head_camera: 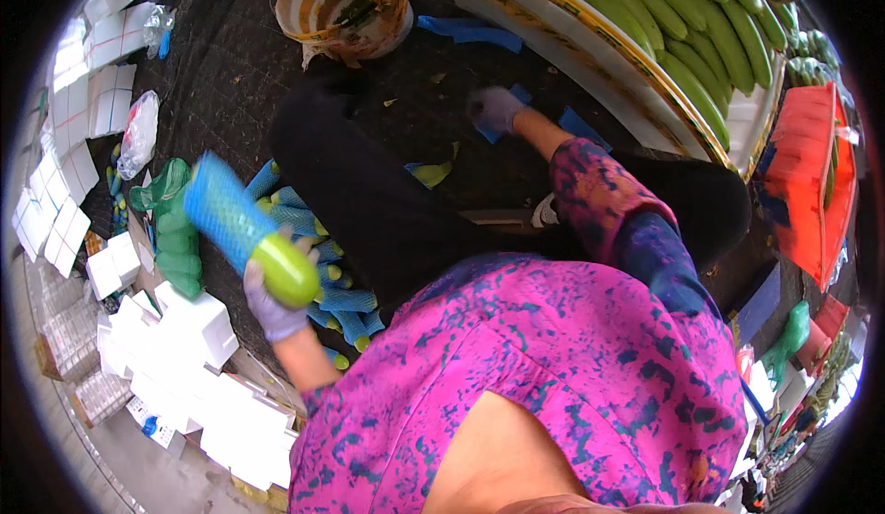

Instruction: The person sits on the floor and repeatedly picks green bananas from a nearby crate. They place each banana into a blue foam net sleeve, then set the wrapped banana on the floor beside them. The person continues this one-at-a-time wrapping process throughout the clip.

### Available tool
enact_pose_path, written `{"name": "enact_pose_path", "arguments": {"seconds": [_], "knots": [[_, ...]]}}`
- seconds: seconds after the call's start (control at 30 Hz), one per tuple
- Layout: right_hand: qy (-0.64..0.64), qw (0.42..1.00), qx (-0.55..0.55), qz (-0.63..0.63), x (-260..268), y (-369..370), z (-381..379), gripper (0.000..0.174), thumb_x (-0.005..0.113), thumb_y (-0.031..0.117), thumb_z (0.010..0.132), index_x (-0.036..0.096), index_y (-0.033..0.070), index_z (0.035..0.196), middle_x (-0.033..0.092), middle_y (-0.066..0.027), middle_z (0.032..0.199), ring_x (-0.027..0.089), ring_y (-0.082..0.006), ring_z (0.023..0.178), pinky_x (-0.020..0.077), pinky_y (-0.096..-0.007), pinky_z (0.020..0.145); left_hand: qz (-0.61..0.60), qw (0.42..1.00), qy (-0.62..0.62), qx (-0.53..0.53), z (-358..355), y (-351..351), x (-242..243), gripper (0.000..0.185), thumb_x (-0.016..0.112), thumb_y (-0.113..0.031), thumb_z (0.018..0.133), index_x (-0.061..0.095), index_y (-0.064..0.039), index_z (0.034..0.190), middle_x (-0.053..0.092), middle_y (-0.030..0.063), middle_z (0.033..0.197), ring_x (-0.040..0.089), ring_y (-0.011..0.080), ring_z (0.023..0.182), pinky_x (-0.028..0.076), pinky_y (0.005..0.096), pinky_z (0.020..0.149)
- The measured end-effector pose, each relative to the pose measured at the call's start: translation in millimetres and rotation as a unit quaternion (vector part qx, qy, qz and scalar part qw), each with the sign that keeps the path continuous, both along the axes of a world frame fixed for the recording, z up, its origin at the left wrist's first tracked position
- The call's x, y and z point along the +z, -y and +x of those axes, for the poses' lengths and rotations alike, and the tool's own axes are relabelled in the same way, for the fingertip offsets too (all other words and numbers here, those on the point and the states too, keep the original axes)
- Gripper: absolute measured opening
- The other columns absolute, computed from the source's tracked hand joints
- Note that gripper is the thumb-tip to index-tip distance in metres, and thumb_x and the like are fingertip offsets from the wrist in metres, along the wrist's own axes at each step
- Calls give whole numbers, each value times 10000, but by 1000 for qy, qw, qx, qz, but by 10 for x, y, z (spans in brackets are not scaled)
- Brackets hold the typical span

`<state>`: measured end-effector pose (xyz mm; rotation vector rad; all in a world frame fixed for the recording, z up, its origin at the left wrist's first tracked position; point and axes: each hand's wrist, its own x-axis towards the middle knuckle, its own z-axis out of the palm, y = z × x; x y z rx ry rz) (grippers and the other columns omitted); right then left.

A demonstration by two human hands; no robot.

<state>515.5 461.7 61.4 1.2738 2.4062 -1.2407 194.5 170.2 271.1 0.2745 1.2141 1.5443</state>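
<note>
My left hand (275, 310), in a pale glove, grips a long green gourd (287, 270) by its bare rounded end. A blue foam net sleeve (228, 213) covers the rest of the gourd, which is blurred. Behind that hand, several sleeved gourds (349, 299) lie in a heap on the dark floor beside my leg. My right hand (499, 108), also gloved and blurred, is low over a flat blue net sleeve (489, 134). Whether its fingers hold the sleeve is unclear. Another blue sleeve (584, 128) lies to its right.
A white foam box (622, 71) with yellow tape holds several bare green gourds (698, 64). Ahead stands a dirty white bucket (397, 23) near another blue sleeve (470, 30). A green net bag (178, 237) and white boxes (200, 327) are at left; a red crate (802, 175) is at right.
</note>
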Motion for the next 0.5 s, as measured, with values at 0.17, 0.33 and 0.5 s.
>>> {"name": "enact_pose_path", "arguments": {"seconds": [0.17,0.33,0.5], "knots": [[154,981,6,118,-1184,376,205,389,633,134,829,631,146,1218,662,-174,1116,640,-345,1050,515,-425,900,-440,773,-457,31,-642,954,-260,557,767,-313,805,570,31,1197,554,215,1274,557,334,1149,471,455,964],[104,988,-105,47,-1027,184,12,340,680,176,838,659,114,1172,670,-160,1105,655,-316,1020,522,-426,870,-191,801,-561,83,77,-5,-172,302,663,-297,923,629,-25,1050,650,141,1010,639,214,895,526,324,811],[-398,906,-139,48,395,215,-200,320,823,189,696,645,52,924,646,-124,931,635,-311,821,522,-388,761,-19,984,-156,-85,1161,-1395,-383,396,672,-177,901,533,-41,1246,617,75,978,606,122,855,531,250,658]]}}
